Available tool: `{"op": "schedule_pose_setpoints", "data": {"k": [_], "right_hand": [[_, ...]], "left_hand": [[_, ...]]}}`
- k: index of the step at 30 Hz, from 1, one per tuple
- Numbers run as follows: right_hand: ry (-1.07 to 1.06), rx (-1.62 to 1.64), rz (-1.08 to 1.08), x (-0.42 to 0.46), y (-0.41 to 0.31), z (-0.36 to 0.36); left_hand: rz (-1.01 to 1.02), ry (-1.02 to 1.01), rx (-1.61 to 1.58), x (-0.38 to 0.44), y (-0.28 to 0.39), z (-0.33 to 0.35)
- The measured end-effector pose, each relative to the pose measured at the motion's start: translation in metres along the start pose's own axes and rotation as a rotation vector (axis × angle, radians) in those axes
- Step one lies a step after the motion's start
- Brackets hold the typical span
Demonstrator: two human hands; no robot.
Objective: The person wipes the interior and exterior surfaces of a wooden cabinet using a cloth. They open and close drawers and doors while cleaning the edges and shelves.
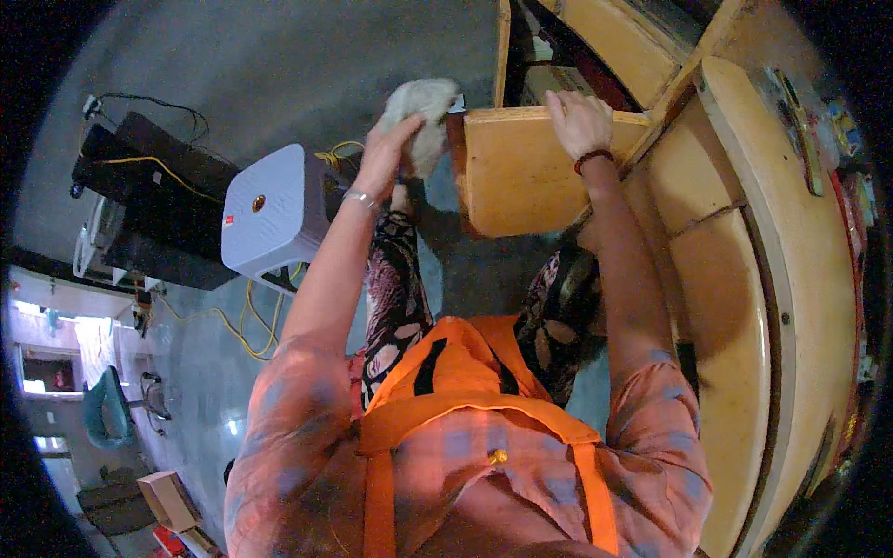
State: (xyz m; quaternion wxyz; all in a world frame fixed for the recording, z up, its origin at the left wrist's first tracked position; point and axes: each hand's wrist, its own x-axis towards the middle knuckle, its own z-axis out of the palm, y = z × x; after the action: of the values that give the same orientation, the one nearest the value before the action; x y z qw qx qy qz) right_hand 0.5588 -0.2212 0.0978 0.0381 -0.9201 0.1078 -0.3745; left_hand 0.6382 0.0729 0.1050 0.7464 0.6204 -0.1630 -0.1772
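Note:
My left hand (388, 155) grips a crumpled whitish cloth (427, 94), held just left of an open wooden cabinet door (527, 174). The fingers of my right hand (582, 124) curl over the door's upper edge, nearer the hinge side. Behind the door, the cabinet's dark interior holds a cardboard box (548, 82), partly hidden. A small pale piece (457, 104) shows at the door's outer corner beside the cloth; I cannot tell what it is.
A pale plastic stool (275, 209) stands to the left, with yellow cable (241, 338) on the floor below it. Farther left are large black boxlike objects (167, 230). A wooden counter (813, 293) with items along its edge runs down the right. An open cardboard box (169, 501) lies lower left.

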Motion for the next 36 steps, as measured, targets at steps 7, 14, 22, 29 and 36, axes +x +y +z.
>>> {"op": "schedule_pose_setpoints", "data": {"k": [7,14,22,29,36], "right_hand": [[0.225,-0.058,-0.127,-0.007,0.005,0.003],[0.157,-0.075,-0.182,-0.007,-0.004,0.001],[0.119,-0.126,-0.172,-0.010,0.018,-0.001],[0.106,-0.022,-0.282,0.004,-0.030,0.005],[-0.042,0.097,-0.069,-0.011,-0.041,-0.018]], "left_hand": [[-0.170,0.011,-0.574,0.027,-0.071,0.026],[-0.448,0.122,-0.386,0.018,-0.258,-0.038],[-0.177,0.058,-0.584,0.002,-0.094,0.028],[0.131,0.055,-0.168,-0.001,-0.043,0.049],[-0.400,-0.064,-0.375,-0.001,-0.144,0.021]]}}
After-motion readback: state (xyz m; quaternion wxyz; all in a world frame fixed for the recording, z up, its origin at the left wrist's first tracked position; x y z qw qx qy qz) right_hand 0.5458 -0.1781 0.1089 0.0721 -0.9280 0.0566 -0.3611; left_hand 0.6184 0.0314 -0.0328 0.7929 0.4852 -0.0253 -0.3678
